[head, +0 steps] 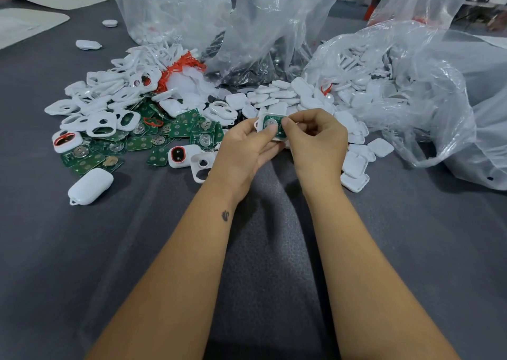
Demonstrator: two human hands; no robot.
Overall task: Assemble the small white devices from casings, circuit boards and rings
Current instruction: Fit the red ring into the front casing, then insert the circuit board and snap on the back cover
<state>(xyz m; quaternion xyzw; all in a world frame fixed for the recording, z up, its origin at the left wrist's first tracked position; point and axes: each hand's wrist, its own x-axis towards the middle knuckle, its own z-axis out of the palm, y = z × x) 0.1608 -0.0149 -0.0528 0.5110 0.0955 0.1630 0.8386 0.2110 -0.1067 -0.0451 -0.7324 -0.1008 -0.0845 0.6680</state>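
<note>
My left hand (244, 145) and my right hand (315, 137) together hold a white casing half (267, 116) with a green circuit board (270, 125) seated in it, coin cell facing up. Both thumbs press on the board. To the left lies a heap of green circuit boards (153, 137) mixed with white front casings (101, 123) that have oval openings. Red rings (178, 66) sit in a bunch further back. A pile of plain white casing backs (285, 92) spreads behind my hands and into the right bag.
Clear plastic bags (274, 24) stand at the back, another bag (406, 85) lies open at the right. A closed white device (90, 185) rests at the near left, two more (87, 44) far left. Grey cloth (82, 250) covers the table.
</note>
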